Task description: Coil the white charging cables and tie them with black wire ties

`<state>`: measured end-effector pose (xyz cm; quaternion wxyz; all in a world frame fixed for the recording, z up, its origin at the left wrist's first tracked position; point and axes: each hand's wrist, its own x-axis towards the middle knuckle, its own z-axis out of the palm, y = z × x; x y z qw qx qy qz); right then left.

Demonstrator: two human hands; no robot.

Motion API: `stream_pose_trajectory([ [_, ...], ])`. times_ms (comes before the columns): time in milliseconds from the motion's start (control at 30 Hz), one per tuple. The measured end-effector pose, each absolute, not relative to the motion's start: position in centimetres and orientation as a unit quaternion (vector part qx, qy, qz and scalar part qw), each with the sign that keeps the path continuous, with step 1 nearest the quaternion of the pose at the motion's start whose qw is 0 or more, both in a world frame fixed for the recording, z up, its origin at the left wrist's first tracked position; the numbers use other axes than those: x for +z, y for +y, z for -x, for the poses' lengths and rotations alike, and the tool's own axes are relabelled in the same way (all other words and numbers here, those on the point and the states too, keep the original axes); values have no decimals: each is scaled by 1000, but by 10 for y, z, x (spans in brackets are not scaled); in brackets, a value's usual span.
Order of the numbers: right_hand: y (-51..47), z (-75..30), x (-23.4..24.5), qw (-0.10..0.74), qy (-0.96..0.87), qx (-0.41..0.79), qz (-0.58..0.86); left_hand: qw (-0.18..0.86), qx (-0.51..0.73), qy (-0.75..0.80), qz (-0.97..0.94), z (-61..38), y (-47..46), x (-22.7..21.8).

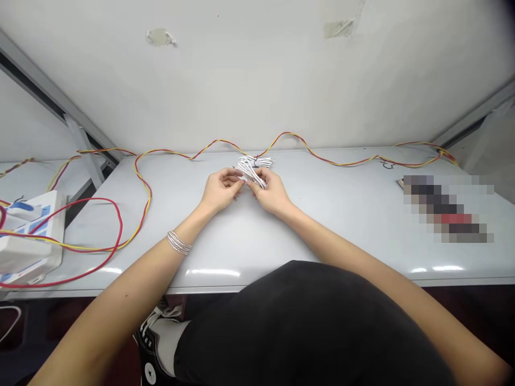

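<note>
A coil of white wire (252, 169) lies gathered at the middle of the table, its loops bunched toward the back. My left hand (222, 188) pinches the near strands from the left, and my right hand (271, 192) grips them from the right. The fingertips of both hands nearly meet on the wire. A twisted red and yellow wire (281, 147) runs along the table's back edge, a little beyond the coil, and does not touch either hand. A metal bracelet (179, 243) circles my left wrist.
The pale grey table (341, 230) ends at a front edge, with a wall behind it. At the left stands a white electrical unit (30, 236) with blue markings, crossed by a red wire loop (92, 241). A blurred object (446, 206) lies at the right.
</note>
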<state>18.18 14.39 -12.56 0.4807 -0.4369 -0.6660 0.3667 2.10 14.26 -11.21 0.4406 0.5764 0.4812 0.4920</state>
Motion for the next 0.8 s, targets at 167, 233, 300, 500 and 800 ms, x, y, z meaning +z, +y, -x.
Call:
stream_pose_trajectory([
  [167, 144, -182, -126, 486, -676, 350, 430, 407, 454, 512, -604, -20, 141, -112],
  [233, 144, -183, -125, 486, -677, 342, 434, 384, 450, 507, -627, -19, 142, -113],
  [300, 143, -183, -123, 484, -680, 332, 438, 365, 452, 495, -646, -18, 143, -114],
  [500, 142, -184, -119, 474, -698, 328, 425, 324, 443, 501, -669, -18, 143, -116],
  [800, 128, -178, -101, 455, -544, 531, 464, 80, 416, 437, -793, -11, 137, -107],
])
